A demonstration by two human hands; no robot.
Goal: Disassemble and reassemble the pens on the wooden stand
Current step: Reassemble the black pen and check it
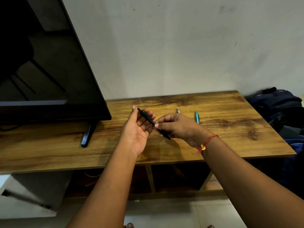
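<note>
A black pen point(148, 118) is held in the air above the wooden stand point(222, 129), slanting from upper left to lower right. My right hand point(178, 127) pinches its lower half, with the tip poking out below the fingers. My left hand point(139, 129) is palm up under the pen's upper half, fingers loosely curled against it. On the stand behind my right hand lie a light blue pen point(197, 117) and a silver-tipped pen point(178, 110), the latter mostly hidden by my right hand.
A black TV point(49, 71) stands on the left of the stand, with its foot point(87, 134) near my left hand. A dark blue backpack point(279, 104) sits off the right end. Open shelves point(177, 176) lie below the top.
</note>
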